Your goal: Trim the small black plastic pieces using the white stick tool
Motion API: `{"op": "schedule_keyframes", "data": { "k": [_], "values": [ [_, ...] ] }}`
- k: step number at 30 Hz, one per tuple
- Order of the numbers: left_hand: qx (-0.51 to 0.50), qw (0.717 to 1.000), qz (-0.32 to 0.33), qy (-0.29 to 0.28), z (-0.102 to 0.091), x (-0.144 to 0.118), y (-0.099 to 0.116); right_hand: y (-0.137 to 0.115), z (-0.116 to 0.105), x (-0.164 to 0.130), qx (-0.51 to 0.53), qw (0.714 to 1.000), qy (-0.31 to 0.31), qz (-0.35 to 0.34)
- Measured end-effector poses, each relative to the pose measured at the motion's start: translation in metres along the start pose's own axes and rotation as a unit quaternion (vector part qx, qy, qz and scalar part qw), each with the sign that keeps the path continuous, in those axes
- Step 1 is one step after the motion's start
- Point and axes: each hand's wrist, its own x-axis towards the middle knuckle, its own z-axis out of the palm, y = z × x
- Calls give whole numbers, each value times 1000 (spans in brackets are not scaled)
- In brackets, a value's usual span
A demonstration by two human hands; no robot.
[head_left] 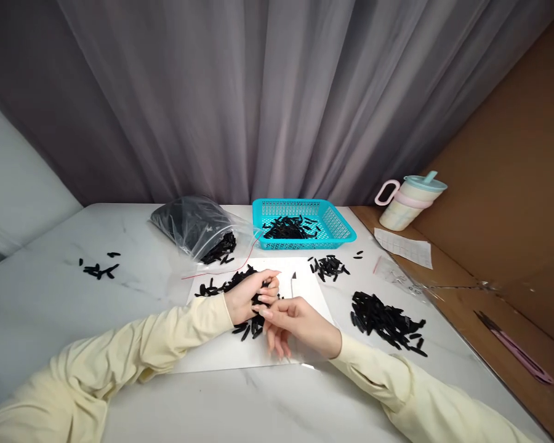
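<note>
Head view: both hands low over a white sheet (305,289) on a marble table (120,295). Left hand (249,294) curled over a scatter of small black pieces (221,285) on the sheet, fingers (270,289) bent around a few of them. Right hand (295,323) just beside it, touching it at the fingertips, fingers loosely bent and hanging down toward the sheet; whether anything is pinched in it, cannot tell. Pale yellow sleeves (166,335) on both arms. Near the sheet's far edge, a small slim tool (293,280) lying flat. Right of the sheet, a big black heap (388,321); a smaller heap (327,266) farther back. Behind, a turquoise basket (337,223) with more black pieces in it, and left of it a clear plastic bag (198,231) with its mouth open. Far left, a few stray pieces (99,267). At far right, a lidded cup (410,202), a paper slip (404,246), and pink snips (517,352) on brown board.
</note>
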Motion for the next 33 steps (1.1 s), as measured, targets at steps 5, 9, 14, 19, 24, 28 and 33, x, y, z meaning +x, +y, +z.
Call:
{"op": "schedule_keyframes", "data": {
  "k": [5,9,14,19,24,28,33],
  "values": [
    [53,996,59,32,1,-12,13,4,-14,3,34,999,10,20],
    [275,932,207,115,-2,-23,17,2,-32,5,84,996,-5,26],
    [653,693,278,127,-7,-25,4,-2,-60,9,130,992,3,-10],
    [818,532,208,62,-7,-35,8,-2,-82,12,151,986,32,-58],
    [815,550,174,48,-10,-45,27,1,-82,14,157,984,32,-75],
    [793,585,168,34,-8,-51,37,2,-82,15,155,984,27,-82],
    [782,572,248,-5,-5,-50,34,3,-82,15,152,984,25,-86]
  ]
}}
